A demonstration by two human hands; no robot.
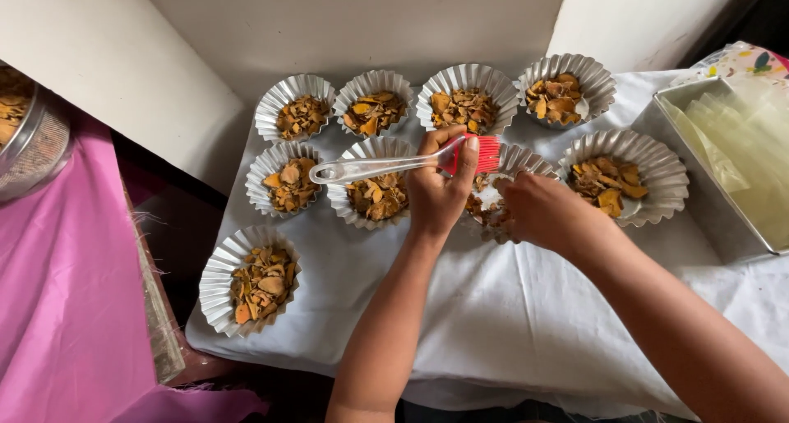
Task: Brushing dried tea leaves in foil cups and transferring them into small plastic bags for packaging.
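L hand grips a pastry brush w/ clear handle and red bristles, fingers wrapped round the neck just below the bristles; handle sticks out toward the worktop's left edge, roughly level. R hand rests fingers-down on the rim of a fluted foil cup near mid-worktop, curled narrow round the cup's edge; can't tell if it pinches the rim or just steadies it. Brush bristles sit right above that same cup.

Worktop covered w/ white cloth. Eight more foil cups on it, all filled w/ brown-orange dried chips: four in a row along the far edge, e.g. far-right one; two left of L hand in the mid row; one big cup just right of R hand; one alone at the near-left corner.

Metal tray at the right edge, holding pale translucent sheets. Pink cloth off the left side, w/ a metal sieve of the same chips on it.
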